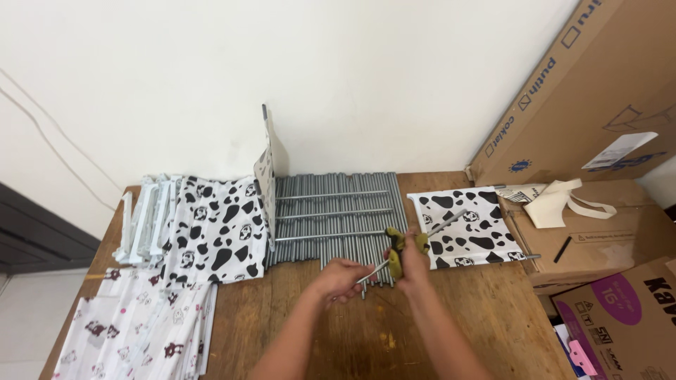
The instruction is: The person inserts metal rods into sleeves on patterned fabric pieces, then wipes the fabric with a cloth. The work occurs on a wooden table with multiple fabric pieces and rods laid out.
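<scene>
My left hand [341, 277] grips the near end of a thin grey metal rod [448, 224] that slants up to the right. My right hand [410, 262] is closed around the rod's middle with an olive-yellow cloth [398, 248] wrapped over it. Both hands hover above the near edge of a row of grey metal rods [331, 218] lying side by side on the wooden table [331, 317]. The rod's far end reaches over a cow-print fabric panel [472, 226] on the right.
Folded cow-print fabric [215, 229] and white plastic frames [148, 218] lie at the left, with white patterned fabric [137, 331] nearer. One panel [270, 165] stands upright by the wall. Cardboard boxes [598, 232] crowd the right side, a cream bag [556, 200] on top.
</scene>
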